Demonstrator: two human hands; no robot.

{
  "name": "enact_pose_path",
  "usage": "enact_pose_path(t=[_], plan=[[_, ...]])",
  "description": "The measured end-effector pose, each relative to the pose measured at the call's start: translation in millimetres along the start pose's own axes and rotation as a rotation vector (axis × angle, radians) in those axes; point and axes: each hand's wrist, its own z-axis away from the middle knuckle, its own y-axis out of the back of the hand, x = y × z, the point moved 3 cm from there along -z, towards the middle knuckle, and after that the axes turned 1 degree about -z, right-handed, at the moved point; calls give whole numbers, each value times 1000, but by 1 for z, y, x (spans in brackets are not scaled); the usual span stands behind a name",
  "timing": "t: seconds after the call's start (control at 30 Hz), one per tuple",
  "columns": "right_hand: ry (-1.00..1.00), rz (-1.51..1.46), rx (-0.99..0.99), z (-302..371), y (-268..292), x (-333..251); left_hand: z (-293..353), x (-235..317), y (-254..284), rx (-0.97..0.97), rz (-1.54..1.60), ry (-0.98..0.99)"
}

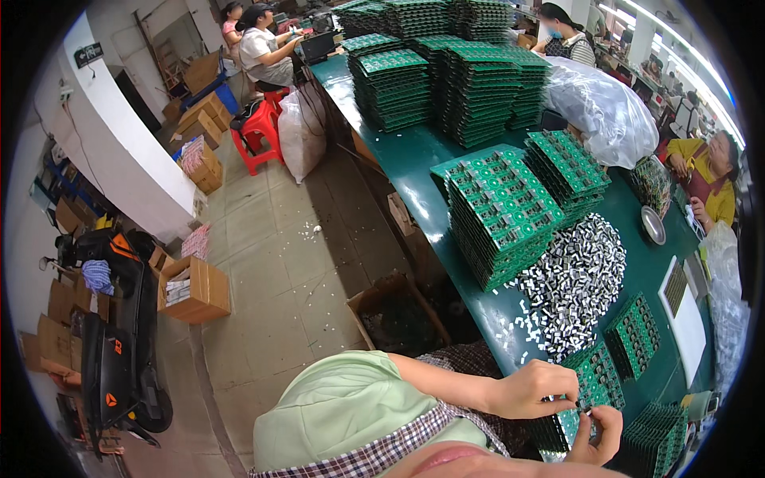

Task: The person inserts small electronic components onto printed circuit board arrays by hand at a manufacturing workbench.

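My left hand is closed in a pinch, its fingertips above a green circuit board panel near the table's front edge. Close against it, my right hand is also pinched. A small dark piece shows between the two sets of fingertips; it is too small to make out, and which hand grips it is unclear. Just beyond lies a heap of small white, black and silver components, with loose ones scattered to its left. Another board panel lies flat to the right of the heap.
Tall stacks of green boards stand behind the heap, with more boards at the lower right. A metal dish, a white tray and a plastic bag share the green table. Below its left edge sits a cardboard box. Co-workers sit farther off.
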Motion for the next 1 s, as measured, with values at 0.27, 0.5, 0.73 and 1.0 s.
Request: enact_pose_path(t=[0.27, 0.5, 0.73, 1.0], plan=[[-32, 57, 29, -1, 10, -5, 1, -77, 32, -7, -627, 69], [-68, 47, 12, 1, 11, 0, 6, -119, 55, -90, -995, 197], [-99, 78, 12, 1, 12, 1, 6, -132, 56, -55, -933, 152], [-158, 85, 40, -1, 15, 16, 5, -117, 61, -6, -1080, 165]])
